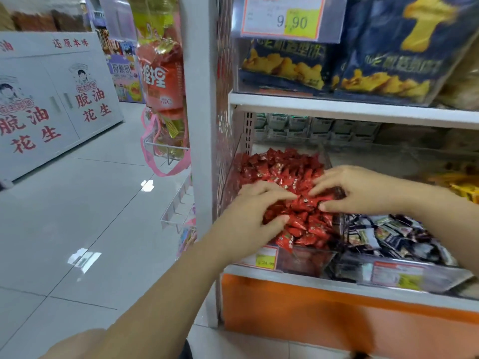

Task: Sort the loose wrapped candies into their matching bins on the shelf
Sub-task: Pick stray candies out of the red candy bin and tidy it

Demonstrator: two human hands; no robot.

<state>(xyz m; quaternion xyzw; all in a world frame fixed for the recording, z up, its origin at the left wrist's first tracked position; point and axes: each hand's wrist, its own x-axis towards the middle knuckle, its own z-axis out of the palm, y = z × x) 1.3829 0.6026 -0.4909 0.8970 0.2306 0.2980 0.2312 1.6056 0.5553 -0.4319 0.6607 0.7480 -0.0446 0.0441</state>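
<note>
A clear plastic bin (305, 260) at the left end of the lower shelf is heaped with red wrapped candies (280, 169). My left hand (248, 216) lies on the front of the heap, its fingers spread and bent over the wrappers. My right hand (363, 187) reaches in from the right, fingers and thumb curled around a few red candies near the heap's middle. Beside it on the right, a second clear bin (420, 275) holds dark and mixed-colour wrapped candies (388, 237). Yellow wrapped candies (464, 187) show at the far right.
Blue snack bags (383, 60) fill the shelf above, under a 9.90 price tag (282, 16). A white upright post (202, 99) frames the shelf's left side, with hanging orange packs (160, 79). An orange panel (337, 317) runs below. A grey tiled aisle (90, 216) lies left.
</note>
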